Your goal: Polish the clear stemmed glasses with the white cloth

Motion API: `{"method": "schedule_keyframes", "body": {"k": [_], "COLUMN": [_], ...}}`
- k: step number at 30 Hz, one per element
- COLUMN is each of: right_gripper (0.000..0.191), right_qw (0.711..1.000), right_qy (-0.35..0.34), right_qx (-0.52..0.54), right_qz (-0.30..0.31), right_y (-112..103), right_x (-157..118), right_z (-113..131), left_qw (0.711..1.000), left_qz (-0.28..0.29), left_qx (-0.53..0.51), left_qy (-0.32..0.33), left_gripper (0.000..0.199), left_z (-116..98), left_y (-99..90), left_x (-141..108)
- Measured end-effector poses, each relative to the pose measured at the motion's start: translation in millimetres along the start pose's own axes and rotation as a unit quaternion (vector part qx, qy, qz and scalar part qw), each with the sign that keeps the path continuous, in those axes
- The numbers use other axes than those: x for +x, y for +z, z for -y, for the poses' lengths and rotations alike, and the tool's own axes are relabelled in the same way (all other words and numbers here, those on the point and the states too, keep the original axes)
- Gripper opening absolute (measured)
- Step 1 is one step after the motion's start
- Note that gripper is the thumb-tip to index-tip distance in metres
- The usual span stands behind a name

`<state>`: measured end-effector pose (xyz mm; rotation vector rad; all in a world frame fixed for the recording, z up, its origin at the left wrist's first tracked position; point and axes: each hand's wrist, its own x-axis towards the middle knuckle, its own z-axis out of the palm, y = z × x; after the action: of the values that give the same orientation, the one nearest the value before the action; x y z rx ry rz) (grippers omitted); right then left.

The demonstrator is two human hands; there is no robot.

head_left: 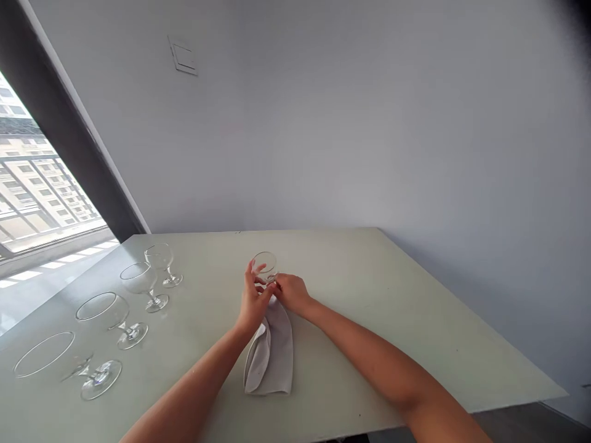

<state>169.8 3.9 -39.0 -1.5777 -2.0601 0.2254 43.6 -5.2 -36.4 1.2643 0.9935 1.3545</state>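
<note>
A small stemmed glass (pixel 265 266) is held up just above the pale tabletop, with its bowl showing above my hands. My left hand (pixel 253 299) has its fingers spread against the bowl. My right hand (pixel 292 293) reaches in from the right and pinches the lower part of the glass, hiding the stem. A folded grey cloth napkin (pixel 272 351) lies under both hands, its narrow top end rising to my fingers. Four upright stemmed glasses, the nearest (pixel 99 375) and farthest (pixel 160 261), stand in a row to the left.
The pale green table (pixel 364 295) has its far edge against a grey wall, with a white wall plate (pixel 183 55) above. A large window (pixel 37 178) at the left shows apartment buildings. A dark floor lies beyond the table's near right edge.
</note>
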Motion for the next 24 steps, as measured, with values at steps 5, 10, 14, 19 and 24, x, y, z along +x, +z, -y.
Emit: {"method": "schedule_keyframes", "body": {"k": [5,10,14,19,24], "right_gripper": [0.023,0.023,0.024,0.025,0.03], "right_qw": [0.99,0.966,0.943,0.903,0.862], "right_qy": [0.134,0.247,0.321,0.412,0.488], "right_qx": [-0.023,-0.044,-0.048,-0.061,-0.064], "right_qz": [-0.027,-0.06,-0.078,-0.107,-0.119], "right_y": [-16,-32,-41,-67,-97], "right_x": [23,36,41,37,20], "right_z": [-61,-126,-160,-206,-254], "left_qw": [0.97,0.92,0.927,0.941,0.938], "left_qz": [0.073,0.146,0.14,0.135,0.137], "left_qx": [0.233,0.355,0.341,0.303,0.31], "left_qy": [-0.008,0.078,0.063,0.06,0.07], "left_gripper": [0.058,0.041,0.035,0.032,0.03], "left_z": [30,40,37,38,39], "left_y": [-0.3,4.7,4.3,2.2,2.4], "left_x": [1,-7,-6,-5,-5]}}
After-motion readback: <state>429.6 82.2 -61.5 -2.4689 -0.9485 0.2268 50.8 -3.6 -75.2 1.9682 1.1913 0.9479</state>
